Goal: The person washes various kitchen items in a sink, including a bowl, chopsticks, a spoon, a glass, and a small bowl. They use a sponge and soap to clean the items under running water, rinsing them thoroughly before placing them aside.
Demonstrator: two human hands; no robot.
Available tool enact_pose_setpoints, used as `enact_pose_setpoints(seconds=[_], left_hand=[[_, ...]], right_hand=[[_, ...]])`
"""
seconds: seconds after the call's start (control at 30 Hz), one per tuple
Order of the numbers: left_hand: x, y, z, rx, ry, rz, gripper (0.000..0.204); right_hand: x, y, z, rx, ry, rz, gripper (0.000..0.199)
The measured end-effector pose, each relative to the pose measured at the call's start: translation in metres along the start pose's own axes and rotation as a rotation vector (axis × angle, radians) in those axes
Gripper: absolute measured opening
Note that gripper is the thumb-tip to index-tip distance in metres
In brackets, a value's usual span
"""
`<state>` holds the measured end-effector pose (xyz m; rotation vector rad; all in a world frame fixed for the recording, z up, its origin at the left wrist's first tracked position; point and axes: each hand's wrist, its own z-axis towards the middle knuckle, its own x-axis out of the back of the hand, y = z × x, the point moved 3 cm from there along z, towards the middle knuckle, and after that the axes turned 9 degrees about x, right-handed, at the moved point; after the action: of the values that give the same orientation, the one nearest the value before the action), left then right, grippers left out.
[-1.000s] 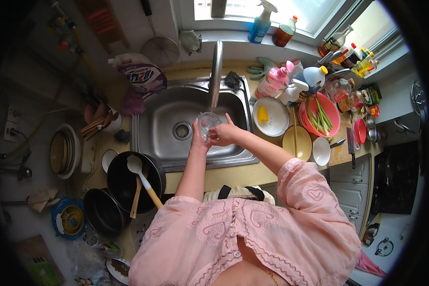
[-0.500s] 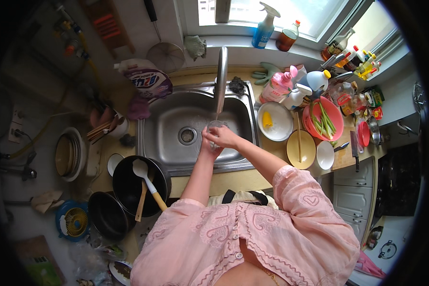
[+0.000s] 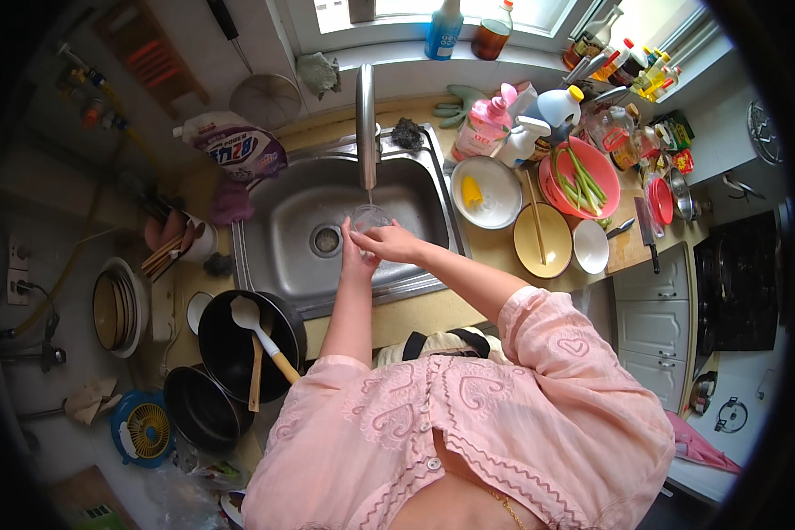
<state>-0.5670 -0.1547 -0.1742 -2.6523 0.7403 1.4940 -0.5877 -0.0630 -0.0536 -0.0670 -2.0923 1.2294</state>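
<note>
Hands (image 3: 375, 243) lower now, cupping glass (image 3: 368, 217) under faucet (image 3: 366, 124)

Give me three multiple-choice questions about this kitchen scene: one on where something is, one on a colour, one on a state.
1. Where is the clear drinking glass?
A. On the windowsill
B. Over the steel sink, under the tap
C. In the black wok

2. What colour is the round basket holding green vegetables?
A. Pink-red
B. Blue
C. Black

3. What state are the person's hands in?
A. Both resting on the counter
B. One holding a knife
C. Both at the glass, left hand and right hand

Answers:
1 B, the glass sits below the spout, above the basin.
2 A, the basket right of the sink is pink-red.
3 C, both hands close around the glass, though the exact grip of each is hard to tell.
</note>
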Motion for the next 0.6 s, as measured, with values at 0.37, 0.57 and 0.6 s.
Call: enact_pose_setpoints(seconds=[0.37,0.57,0.6], left_hand=[[-0.004,0.005,-0.014,-0.022,0.123,0.070,0.052],[-0.026,0.004,-0.033,-0.004,0.164,0.126,0.050],[-0.028,0.000,-0.036,-0.015,0.185,0.093,0.048]], right_hand=[[-0.006,0.013,-0.009,0.054,-0.062,-0.252,0.052],[0.003,0.031,-0.018,0.302,-0.089,-0.729,0.048],[-0.001,0.034,-0.017,0.268,-0.106,-0.701,0.047]])
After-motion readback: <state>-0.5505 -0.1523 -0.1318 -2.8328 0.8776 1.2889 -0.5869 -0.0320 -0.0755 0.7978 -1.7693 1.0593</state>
